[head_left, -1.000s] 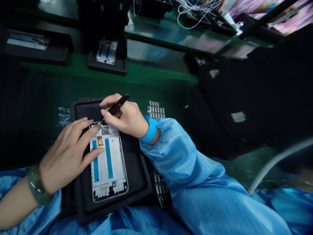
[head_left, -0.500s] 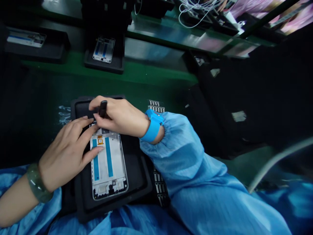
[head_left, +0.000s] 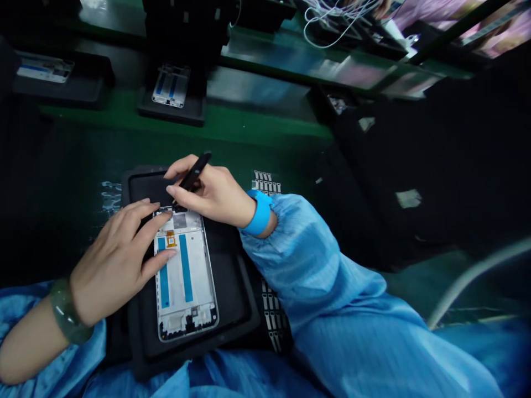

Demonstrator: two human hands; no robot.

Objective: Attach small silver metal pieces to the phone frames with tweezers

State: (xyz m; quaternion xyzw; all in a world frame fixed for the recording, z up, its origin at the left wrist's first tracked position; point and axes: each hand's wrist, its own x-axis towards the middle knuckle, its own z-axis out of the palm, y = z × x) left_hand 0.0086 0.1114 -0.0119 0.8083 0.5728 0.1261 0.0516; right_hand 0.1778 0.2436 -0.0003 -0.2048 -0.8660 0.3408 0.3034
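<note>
A silver-edged phone mid-frame (head_left: 185, 276) with blue adhesive strips and a small orange flex connector (head_left: 170, 239) lies on a black tray (head_left: 234, 265). My left hand (head_left: 118, 257) rests on its upper part, with fingertips near the top edge and the thumb on the white surface. My right hand (head_left: 213, 193) pinches black tweezers (head_left: 193, 176), whose tips reach down to the frame's top edge. The tips are partly hidden by my fingers. A blue wrist strap (head_left: 260, 213) circles my right wrist, and a green bangle (head_left: 66, 312) circles my left.
Strips of small metal parts (head_left: 265, 183) lie beyond the tray, with more (head_left: 271, 312) under my right sleeve. Further trays hold phone frames (head_left: 172, 91) across a green-edged bench. White cables (head_left: 332, 25) lie at the far side, and black foam fills the right.
My right hand has swung the tweezers from nearly upright to tilted up and right, with their tips back at the frame's top edge. My left hand has barely moved.
</note>
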